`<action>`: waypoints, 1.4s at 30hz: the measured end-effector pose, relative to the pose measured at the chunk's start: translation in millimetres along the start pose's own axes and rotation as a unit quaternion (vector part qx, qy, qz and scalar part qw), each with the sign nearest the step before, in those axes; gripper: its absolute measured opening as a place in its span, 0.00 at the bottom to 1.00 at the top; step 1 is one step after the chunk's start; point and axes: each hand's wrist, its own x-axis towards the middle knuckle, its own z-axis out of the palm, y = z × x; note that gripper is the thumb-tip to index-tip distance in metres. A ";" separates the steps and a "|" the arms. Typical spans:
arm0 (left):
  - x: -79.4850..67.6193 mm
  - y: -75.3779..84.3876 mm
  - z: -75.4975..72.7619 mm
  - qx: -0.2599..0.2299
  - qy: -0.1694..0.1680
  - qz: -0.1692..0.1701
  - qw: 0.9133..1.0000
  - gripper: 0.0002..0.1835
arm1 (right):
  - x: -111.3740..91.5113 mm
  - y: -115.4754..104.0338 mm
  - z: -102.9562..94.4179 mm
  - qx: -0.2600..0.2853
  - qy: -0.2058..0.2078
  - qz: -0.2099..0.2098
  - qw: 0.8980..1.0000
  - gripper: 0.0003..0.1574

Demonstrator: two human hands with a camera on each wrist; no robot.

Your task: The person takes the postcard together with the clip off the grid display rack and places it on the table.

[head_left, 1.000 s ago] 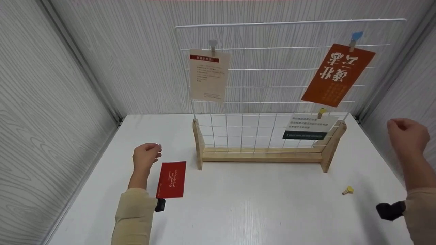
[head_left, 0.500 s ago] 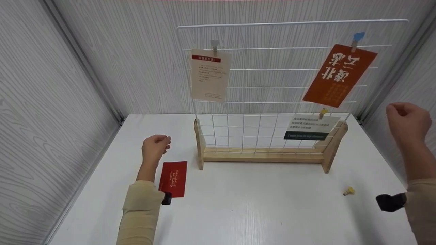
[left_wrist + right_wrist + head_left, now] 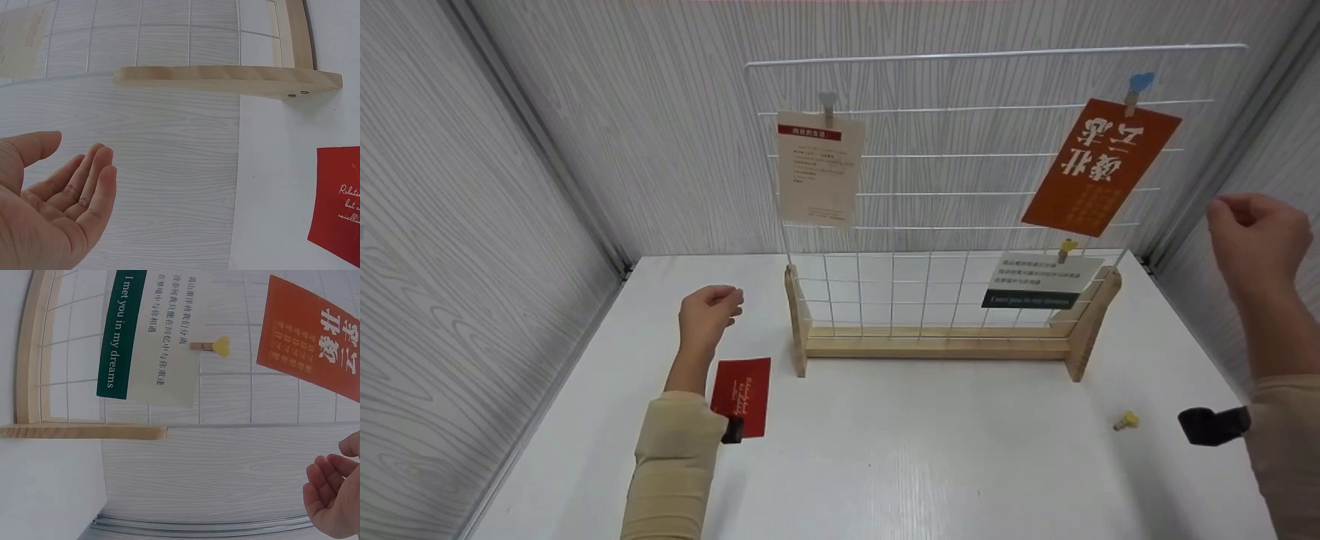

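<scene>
My left hand (image 3: pixel 705 319) hovers left of the wire grid rack (image 3: pixel 915 341), above a red card (image 3: pixel 750 382) on the table. In the left wrist view its thumb stands apart from loosely bent fingers (image 3: pixel 95 191), with nothing held. To the right of the rack my right hand (image 3: pixel 1260 236) is raised, its fingers (image 3: pixel 323 486) also loosely bent and holding nothing. Nearest to it on the grid is an orange card (image 3: pixel 1102 169), hung tilted from a blue clip (image 3: pixel 1140 82). A white and green card (image 3: pixel 1035 281) hangs lower from a yellow heart clip (image 3: pixel 220 346).
A cream card (image 3: pixel 819 172) hangs at the grid's upper left from a grey clip (image 3: pixel 829 101). One yellow clip (image 3: pixel 1126 420) lies loose on the table's right side. Wooden feet (image 3: pixel 1093 326) carry the rack. Pale wood-grain walls (image 3: pixel 660 127) enclose the table.
My right hand has risen steadily beside the rack. The left hand has moved up and to the right, closer to the rack. Cards and clips remain in place.
</scene>
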 end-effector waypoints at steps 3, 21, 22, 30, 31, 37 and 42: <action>25.2 -28.8 -0.4 -0.030 0.003 0.030 0.999 0.17 | -0.6 -8.5 3.1 0.023 0.000 -0.017 1.000 0.25; -24.2 62.1 30.8 0.027 0.029 0.010 0.999 0.17 | -18.2 -64.6 31.6 0.055 -0.025 -0.081 0.995 0.25; -27.7 67.8 31.8 0.030 0.028 0.011 0.999 0.17 | -19.2 -66.5 33.1 0.054 -0.025 -0.085 0.995 0.26; -28.0 76.9 38.5 0.028 0.035 0.022 0.999 0.18 | -27.7 -83.2 46.8 0.032 -0.031 -0.130 0.991 0.26; -27.3 76.7 39.5 0.025 0.037 0.027 0.999 0.18 | -28.6 -85.7 48.5 0.029 -0.031 -0.136 0.990 0.26; -25.1 79.2 45.2 0.008 0.052 0.051 0.997 0.17 | -34.0 -102.4 58.6 0.023 -0.040 -0.185 0.982 0.22; -22.5 82.3 49.0 -0.002 0.061 0.054 0.997 0.17 | -39.5 -115.0 67.0 0.003 -0.041 -0.234 0.971 0.21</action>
